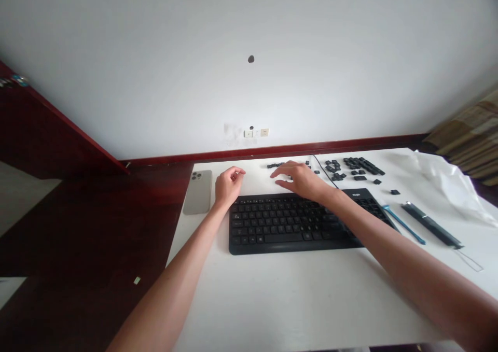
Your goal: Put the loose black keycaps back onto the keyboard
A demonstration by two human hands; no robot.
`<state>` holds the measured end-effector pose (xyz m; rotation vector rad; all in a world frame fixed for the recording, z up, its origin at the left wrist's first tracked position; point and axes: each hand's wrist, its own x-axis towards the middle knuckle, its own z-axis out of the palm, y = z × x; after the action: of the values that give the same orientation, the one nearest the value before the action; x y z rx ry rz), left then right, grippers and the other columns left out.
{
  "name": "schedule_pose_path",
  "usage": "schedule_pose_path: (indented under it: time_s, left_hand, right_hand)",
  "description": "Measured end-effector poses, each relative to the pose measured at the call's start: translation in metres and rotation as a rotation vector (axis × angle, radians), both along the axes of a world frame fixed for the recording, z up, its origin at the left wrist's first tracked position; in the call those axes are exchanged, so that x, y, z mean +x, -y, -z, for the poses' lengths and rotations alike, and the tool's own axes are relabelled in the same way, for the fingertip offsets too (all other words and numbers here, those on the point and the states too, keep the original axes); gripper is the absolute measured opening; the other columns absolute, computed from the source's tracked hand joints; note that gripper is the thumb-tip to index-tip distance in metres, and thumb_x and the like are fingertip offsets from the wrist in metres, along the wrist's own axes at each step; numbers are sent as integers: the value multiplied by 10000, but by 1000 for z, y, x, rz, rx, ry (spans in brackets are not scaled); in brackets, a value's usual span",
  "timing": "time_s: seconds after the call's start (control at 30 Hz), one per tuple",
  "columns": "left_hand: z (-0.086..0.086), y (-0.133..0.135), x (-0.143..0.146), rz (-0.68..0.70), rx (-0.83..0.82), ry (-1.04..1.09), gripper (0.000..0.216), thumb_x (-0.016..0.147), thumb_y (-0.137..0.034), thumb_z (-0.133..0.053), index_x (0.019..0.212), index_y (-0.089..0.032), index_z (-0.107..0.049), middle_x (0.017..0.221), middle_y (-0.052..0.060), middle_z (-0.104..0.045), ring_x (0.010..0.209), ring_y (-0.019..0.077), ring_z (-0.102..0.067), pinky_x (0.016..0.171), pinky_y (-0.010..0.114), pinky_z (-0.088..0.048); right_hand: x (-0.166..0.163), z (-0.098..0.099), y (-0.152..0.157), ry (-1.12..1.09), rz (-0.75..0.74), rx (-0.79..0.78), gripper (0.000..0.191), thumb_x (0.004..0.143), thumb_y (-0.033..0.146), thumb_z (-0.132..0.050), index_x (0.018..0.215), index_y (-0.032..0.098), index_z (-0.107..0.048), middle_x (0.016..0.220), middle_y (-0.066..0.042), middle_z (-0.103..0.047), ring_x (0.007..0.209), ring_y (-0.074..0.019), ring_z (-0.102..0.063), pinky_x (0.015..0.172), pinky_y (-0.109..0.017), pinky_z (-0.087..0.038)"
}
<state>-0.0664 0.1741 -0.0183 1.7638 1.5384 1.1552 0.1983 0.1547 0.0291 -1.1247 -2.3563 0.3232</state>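
A black keyboard (268,222) lies on the white table; on its right part several keycaps are off and the bare key sites show. My left hand (229,187) is above the keyboard's top left corner, fingers curled in; anything between them is hidden. Over the keyboard's back edge reaches my right hand (301,180), thumb and fingers apart, with nothing visible between them. Loose black keycaps (276,165) lie just behind it, partly covered by the hand. More keycaps (352,163) are scattered at the back right. My right forearm hides part of the number pad.
A phone (197,194) lies at the table's left edge. Right of the keyboard are a blue stick-like tool (404,225) and a dark slim tool (431,223) with a wire loop. White plastic sheeting (447,186) covers the right back corner. A cable (322,169) runs backward from the keyboard.
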Motion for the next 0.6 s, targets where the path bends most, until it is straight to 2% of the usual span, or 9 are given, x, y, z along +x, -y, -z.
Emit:
schedule_pose_path:
  time_s: [0.13,0.27,0.4,0.6]
  left_hand:
    - [-1,1,0,-15,-14,-19,191,867,-249,-562,864,-225,-752,594,-39,-559,564,144,-491,583,259,-323]
    - [0,0,0,-12,-22,-22,188,873,-267,-563,868,-227,-747,607,-38,-580,567,147,-498,579,253,-318]
    - [1,0,-1,-1,-15,-7,190,878,-269,-559,875,-229,-745,617,-36,-598,562,148,-500,570,249,-312]
    - [-1,1,-1,-4,-14,-3,185,879,-260,-563,871,-228,-746,613,-34,-593,565,149,-509,579,245,-318]
  right_hand:
    - [11,5,-45,15,72,56,229,870,257,-734,1088,252,-803,1133,-75,-787,1151,-306,-674,1024,-485,-533]
    - [11,9,-77,75,31,-20,252,842,295,-775,1086,239,-805,1158,-90,-782,1144,-290,-690,1032,-468,-526]
    - [7,8,-87,131,1,-123,265,849,302,-767,1091,202,-806,1166,-98,-784,1148,-271,-693,1032,-419,-513]
    - [1,6,-90,127,42,-245,207,863,297,-742,1024,196,-823,1130,-90,-802,1059,-247,-727,974,-372,-528]
